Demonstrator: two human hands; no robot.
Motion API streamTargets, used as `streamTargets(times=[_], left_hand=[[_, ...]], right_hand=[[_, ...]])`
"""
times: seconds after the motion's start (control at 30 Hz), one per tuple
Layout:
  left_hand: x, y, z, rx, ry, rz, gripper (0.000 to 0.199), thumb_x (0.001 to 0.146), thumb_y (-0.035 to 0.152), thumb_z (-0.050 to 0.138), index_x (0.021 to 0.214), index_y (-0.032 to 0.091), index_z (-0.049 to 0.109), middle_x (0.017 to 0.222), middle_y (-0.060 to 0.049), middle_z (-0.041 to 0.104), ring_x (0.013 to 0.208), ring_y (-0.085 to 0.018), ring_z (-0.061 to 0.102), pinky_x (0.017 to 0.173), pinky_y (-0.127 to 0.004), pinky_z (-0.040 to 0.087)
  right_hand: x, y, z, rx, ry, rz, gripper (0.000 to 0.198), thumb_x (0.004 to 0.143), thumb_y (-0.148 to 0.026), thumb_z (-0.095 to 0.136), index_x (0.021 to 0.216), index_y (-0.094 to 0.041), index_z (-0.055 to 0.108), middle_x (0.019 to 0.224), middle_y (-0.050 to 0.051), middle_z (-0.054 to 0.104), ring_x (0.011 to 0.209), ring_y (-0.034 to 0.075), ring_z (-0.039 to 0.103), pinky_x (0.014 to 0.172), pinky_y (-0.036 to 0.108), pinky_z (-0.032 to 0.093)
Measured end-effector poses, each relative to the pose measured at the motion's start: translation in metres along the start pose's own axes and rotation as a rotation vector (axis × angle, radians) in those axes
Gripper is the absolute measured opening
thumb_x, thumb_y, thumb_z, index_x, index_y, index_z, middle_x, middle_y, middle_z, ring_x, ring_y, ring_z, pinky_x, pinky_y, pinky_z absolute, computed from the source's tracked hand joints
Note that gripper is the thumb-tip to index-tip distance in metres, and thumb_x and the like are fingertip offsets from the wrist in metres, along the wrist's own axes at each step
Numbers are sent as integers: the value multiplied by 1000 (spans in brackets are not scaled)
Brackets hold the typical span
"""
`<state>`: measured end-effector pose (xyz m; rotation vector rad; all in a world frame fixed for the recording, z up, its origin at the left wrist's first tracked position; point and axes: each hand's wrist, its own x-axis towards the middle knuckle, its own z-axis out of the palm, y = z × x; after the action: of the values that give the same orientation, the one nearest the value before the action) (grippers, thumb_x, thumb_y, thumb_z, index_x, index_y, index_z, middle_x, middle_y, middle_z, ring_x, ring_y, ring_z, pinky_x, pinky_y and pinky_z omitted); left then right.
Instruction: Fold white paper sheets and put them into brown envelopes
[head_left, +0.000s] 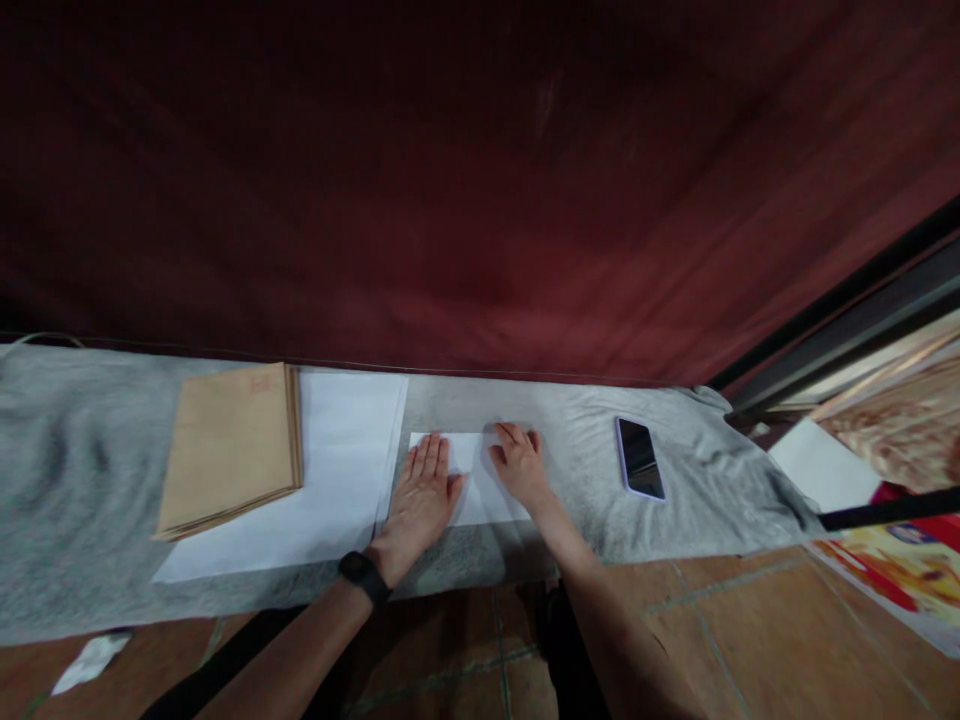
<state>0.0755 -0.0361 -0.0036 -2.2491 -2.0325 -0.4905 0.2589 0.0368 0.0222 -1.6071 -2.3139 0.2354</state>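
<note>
A folded white sheet of paper lies on the grey cloth between my two hands. My left hand rests flat on its left part, fingers stretched out together and thumb apart. At the right edge of the sheet is my right hand, its fingers slightly bent and apart, touching the paper and grasping nothing visible. The palm side of both hands is hidden. Left of them, larger white sheets lie on the cloth, partly under a stack of brown envelopes.
A phone in a pale purple case lies on the grey cloth to the right. Behind rises a dark red fabric. A dark metal frame stands at the right. Crumpled white paper lies on the tiled floor.
</note>
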Motion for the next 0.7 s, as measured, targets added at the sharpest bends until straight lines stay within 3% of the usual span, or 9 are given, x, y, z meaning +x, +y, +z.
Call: streamTargets(times=[0.13, 0.33, 0.47, 0.7], left_hand=[[0, 0, 0, 9, -18, -5, 72, 99, 50, 36, 150, 0, 40, 159, -23, 38, 150, -33, 32, 123, -50, 28], [-1, -5, -2, -25, -29, 32, 69, 101, 50, 36, 151, 3, 40, 159, -22, 39, 151, -32, 31, 123, -50, 28], [-2, -8, -4, -55, -27, 74, 67, 101, 48, 38, 150, 4, 41, 159, -22, 39, 151, -31, 31, 123, -49, 29], [-2, -8, -5, -41, -54, 91, 65, 101, 47, 38, 149, 3, 44, 159, -21, 38, 150, -32, 32, 123, -49, 29]], right_hand=[[9, 3, -8, -33, -36, 29, 39, 96, -30, 57, 135, -29, 59, 132, 8, 63, 121, 24, 55, 116, 47, 26], [16, 4, -12, -42, -92, 74, 38, 90, -33, 65, 127, -24, 62, 124, 9, 64, 117, 26, 55, 105, 41, 37], [16, 4, -13, -24, -113, 124, 27, 87, -35, 68, 111, -22, 67, 118, 11, 64, 113, 28, 54, 97, 41, 41], [14, 7, -15, 4, -133, 117, 17, 85, -31, 69, 98, -20, 68, 112, 11, 66, 112, 30, 56, 96, 40, 43]])
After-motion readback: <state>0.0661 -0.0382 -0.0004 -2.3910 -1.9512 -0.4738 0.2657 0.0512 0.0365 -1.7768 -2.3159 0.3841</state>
